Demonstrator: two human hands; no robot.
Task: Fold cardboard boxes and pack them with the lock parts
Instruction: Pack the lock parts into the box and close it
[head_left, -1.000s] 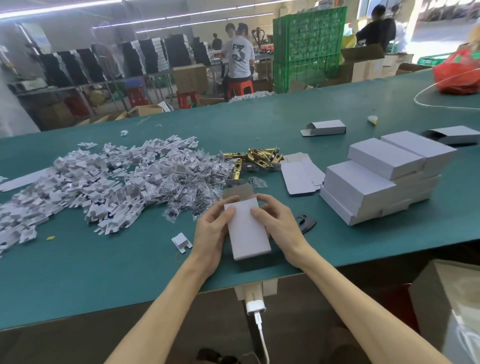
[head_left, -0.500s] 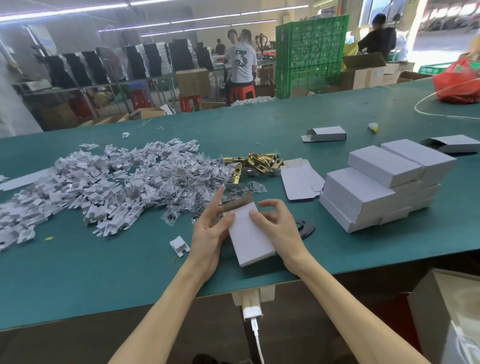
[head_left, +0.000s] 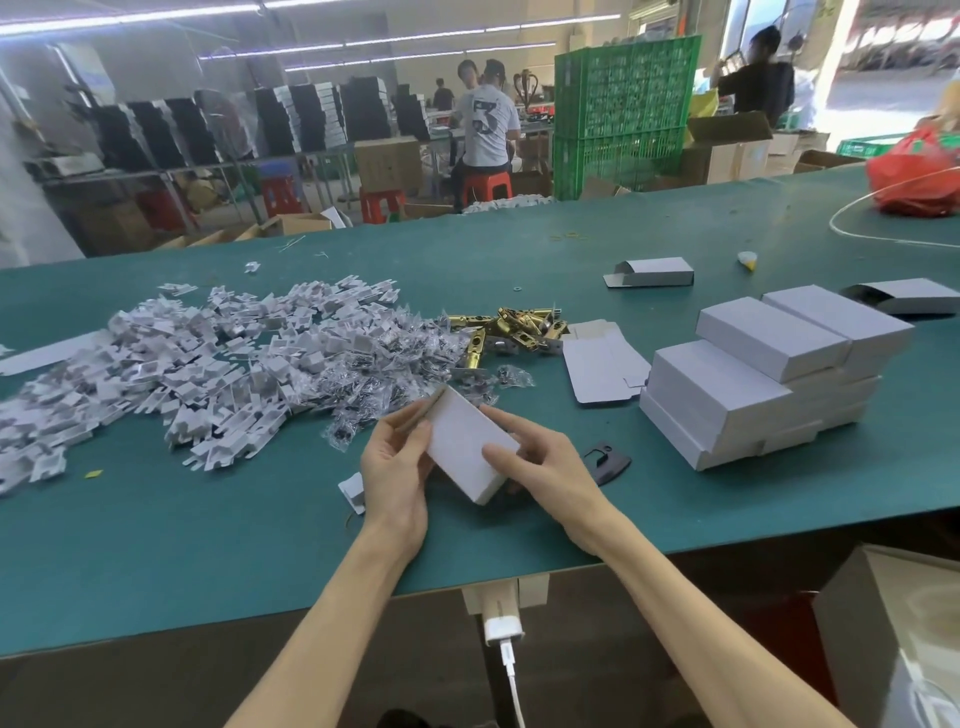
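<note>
The left hand (head_left: 395, 467) grasped the left long edge of a small white cardboard box (head_left: 467, 441), fingers curled against its side near the brown flap (head_left: 421, 410) at the far end. The right hand (head_left: 540, 467) grasped the same box from the right, thumb laid across the top face and the other fingers under it. The box was tilted, far end to the left, over the near middle of the green tabletop (head_left: 208, 545). Whether its underside touched the tabletop could not be determined.

Just left of the left wrist lay a single white card insert (head_left: 352, 488). Just right of the right hand lay a dark flat plate (head_left: 605, 460). Beyond the box, a large pile of white card inserts (head_left: 208, 374) spread across the left of the tabletop, with small clear bags of screws (head_left: 415, 374) along its right margin. Brass lock parts (head_left: 514, 325) lay in a heap at the far side of those bags. An unfolded box blank (head_left: 602, 364) lay flat to the right of the brass parts.

To the right stood a stack of closed white boxes (head_left: 769, 374), several layers high. Farther off, one open-ended box (head_left: 652, 272) lay alone, and another (head_left: 904, 296) lay behind the stack. A red bag (head_left: 914, 176) sat at the far right corner.
</note>
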